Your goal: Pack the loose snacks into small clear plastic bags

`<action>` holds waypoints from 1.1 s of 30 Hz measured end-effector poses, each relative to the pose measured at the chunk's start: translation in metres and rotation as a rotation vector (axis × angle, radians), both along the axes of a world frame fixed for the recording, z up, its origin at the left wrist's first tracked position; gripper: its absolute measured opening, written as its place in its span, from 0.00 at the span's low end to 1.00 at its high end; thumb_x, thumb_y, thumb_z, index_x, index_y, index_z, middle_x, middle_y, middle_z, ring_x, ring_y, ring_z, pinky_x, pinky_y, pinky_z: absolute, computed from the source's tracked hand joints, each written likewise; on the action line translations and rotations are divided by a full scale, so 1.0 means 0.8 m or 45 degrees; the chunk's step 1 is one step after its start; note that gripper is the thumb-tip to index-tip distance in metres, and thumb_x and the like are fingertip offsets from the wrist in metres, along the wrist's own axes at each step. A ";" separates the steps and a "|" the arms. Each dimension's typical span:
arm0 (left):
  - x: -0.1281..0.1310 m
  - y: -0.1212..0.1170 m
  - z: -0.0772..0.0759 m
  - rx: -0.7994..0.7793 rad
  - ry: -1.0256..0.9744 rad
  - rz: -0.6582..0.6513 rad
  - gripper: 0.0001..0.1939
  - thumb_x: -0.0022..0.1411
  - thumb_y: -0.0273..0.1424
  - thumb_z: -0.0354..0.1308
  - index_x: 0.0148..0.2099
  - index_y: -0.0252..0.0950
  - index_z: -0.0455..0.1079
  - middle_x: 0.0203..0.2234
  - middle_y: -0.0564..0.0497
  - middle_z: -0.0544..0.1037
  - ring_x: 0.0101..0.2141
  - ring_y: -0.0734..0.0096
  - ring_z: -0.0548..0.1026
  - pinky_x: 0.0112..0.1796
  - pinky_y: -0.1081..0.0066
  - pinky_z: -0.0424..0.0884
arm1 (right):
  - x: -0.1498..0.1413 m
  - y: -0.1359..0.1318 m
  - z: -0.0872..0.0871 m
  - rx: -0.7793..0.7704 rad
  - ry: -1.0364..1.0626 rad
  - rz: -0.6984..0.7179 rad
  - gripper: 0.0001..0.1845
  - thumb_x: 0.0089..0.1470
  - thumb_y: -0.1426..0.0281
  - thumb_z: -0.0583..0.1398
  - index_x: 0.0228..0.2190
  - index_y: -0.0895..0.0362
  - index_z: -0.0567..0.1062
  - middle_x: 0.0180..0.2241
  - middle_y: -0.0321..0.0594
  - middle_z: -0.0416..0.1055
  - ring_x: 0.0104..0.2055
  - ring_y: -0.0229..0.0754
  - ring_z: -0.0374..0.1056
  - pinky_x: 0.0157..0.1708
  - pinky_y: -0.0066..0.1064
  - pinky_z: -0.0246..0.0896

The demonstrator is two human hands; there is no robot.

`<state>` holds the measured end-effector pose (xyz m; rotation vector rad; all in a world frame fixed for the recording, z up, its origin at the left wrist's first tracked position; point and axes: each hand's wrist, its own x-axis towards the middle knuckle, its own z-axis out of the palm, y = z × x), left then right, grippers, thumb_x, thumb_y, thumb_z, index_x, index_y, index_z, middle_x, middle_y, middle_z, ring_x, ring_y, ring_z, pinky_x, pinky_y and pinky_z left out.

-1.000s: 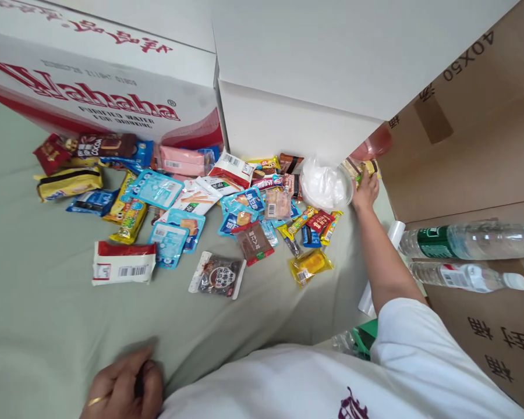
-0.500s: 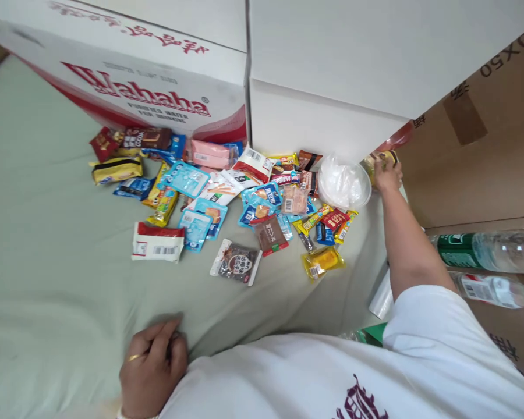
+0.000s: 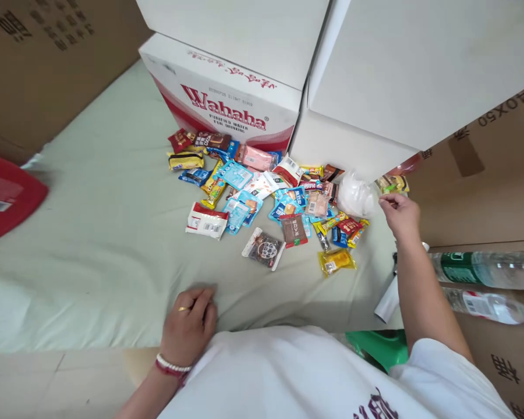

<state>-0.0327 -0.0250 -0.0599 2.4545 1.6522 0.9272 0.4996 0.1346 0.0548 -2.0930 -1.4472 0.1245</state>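
Observation:
My left hand [image 3: 190, 326], wearing a ring, rests on the green sheet with its fingers curled and nothing showing in them. At the right, my right hand [image 3: 400, 216] is closed in a pinch beside a clear round bowl holding a white plastic bag [image 3: 358, 195]; what the fingertips hold, if anything, I cannot make out. Just past them lies a yellow snack packet [image 3: 393, 184]. Left of the bowl spreads a pile of wrapped snacks: blue pouches [image 3: 288, 201], a pink packet [image 3: 257, 157] and a brown packet [image 3: 293, 230]. Nearer me are a dark pouch [image 3: 264, 249] and a yellow-wrapped cake [image 3: 336, 263].
A Wahaha water carton [image 3: 227, 105] and a large white box [image 3: 353, 128] stand behind the snacks. Plastic bottles [image 3: 489, 269], a white roll [image 3: 388, 299] and a green stool [image 3: 375, 346] are at the right. A red object [image 3: 9, 195] lies at the left.
My right hand has let go of the yellow packet and drawn back toward me, now pinched. My left hand stays curled on the sheet. The view has shifted, showing more at the left.

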 end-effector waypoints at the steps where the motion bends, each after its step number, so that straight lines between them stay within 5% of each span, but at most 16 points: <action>1: 0.000 0.000 0.000 0.003 0.001 -0.008 0.13 0.62 0.20 0.57 0.49 0.34 0.73 0.37 0.45 0.75 0.38 0.64 0.76 0.42 0.66 0.76 | -0.001 0.012 0.002 -0.049 -0.037 -0.021 0.17 0.55 0.60 0.61 0.39 0.58 0.81 0.35 0.44 0.78 0.32 0.42 0.70 0.39 0.36 0.67; 6: -0.003 -0.003 -0.003 -0.005 0.002 0.016 0.13 0.63 0.21 0.56 0.49 0.35 0.73 0.39 0.44 0.76 0.39 0.63 0.77 0.42 0.66 0.76 | -0.022 0.065 -0.006 -0.485 -0.155 -0.033 0.15 0.49 0.58 0.67 0.30 0.58 0.80 0.29 0.44 0.77 0.33 0.46 0.70 0.40 0.38 0.64; 9: -0.003 -0.005 -0.005 -0.041 -0.049 0.023 0.13 0.64 0.22 0.54 0.48 0.35 0.74 0.38 0.44 0.76 0.39 0.63 0.77 0.42 0.67 0.76 | -0.032 0.068 -0.009 -0.539 -0.135 0.013 0.10 0.47 0.63 0.66 0.25 0.58 0.77 0.24 0.40 0.73 0.31 0.45 0.69 0.36 0.36 0.62; 13: -0.004 -0.007 -0.002 -0.088 -0.191 0.031 0.11 0.65 0.22 0.54 0.47 0.35 0.74 0.38 0.45 0.77 0.38 0.65 0.78 0.41 0.68 0.75 | -0.038 0.026 0.016 -0.169 -0.049 -0.125 0.13 0.52 0.59 0.63 0.28 0.56 0.76 0.25 0.39 0.72 0.29 0.43 0.66 0.33 0.36 0.62; 17: 0.008 -0.004 0.025 -0.225 -0.452 0.010 0.08 0.68 0.23 0.54 0.46 0.36 0.73 0.37 0.47 0.77 0.37 0.68 0.77 0.40 0.70 0.73 | -0.097 -0.057 0.034 0.297 0.806 -0.022 0.20 0.50 0.51 0.67 0.26 0.52 0.68 0.21 0.31 0.61 0.22 0.36 0.55 0.23 0.29 0.52; 20: 0.039 0.007 0.060 -0.493 -0.694 -0.236 0.07 0.69 0.27 0.54 0.44 0.37 0.73 0.34 0.49 0.76 0.33 0.71 0.74 0.37 0.71 0.72 | -0.185 -0.120 0.011 0.007 1.621 0.263 0.25 0.44 0.52 0.72 0.23 0.53 0.66 0.17 0.28 0.54 0.19 0.33 0.49 0.20 0.26 0.47; 24: 0.099 0.032 0.086 -0.811 -1.055 -0.424 0.21 0.62 0.37 0.64 0.56 0.38 0.72 0.48 0.41 0.75 0.44 0.62 0.75 0.38 0.68 0.74 | -0.284 -0.174 -0.041 -0.606 2.140 0.374 0.22 0.43 0.57 0.74 0.23 0.55 0.69 0.15 0.25 0.50 0.17 0.28 0.38 0.17 0.23 0.38; 29: 0.137 0.045 0.066 -1.107 -1.360 -0.346 0.12 0.59 0.40 0.65 0.37 0.36 0.75 0.28 0.50 0.74 0.30 0.69 0.69 0.34 0.69 0.67 | -0.308 -0.180 -0.068 -0.717 2.256 0.335 0.17 0.46 0.59 0.73 0.29 0.56 0.75 0.17 0.24 0.51 0.19 0.27 0.36 0.17 0.21 0.33; 33: 0.128 0.041 0.051 -1.217 -1.603 -0.086 0.18 0.56 0.45 0.68 0.36 0.35 0.74 0.25 0.54 0.72 0.26 0.74 0.66 0.30 0.72 0.64 | -0.291 -0.173 -0.069 -0.659 2.109 0.352 0.18 0.48 0.57 0.73 0.30 0.56 0.75 0.18 0.26 0.51 0.20 0.28 0.37 0.18 0.23 0.33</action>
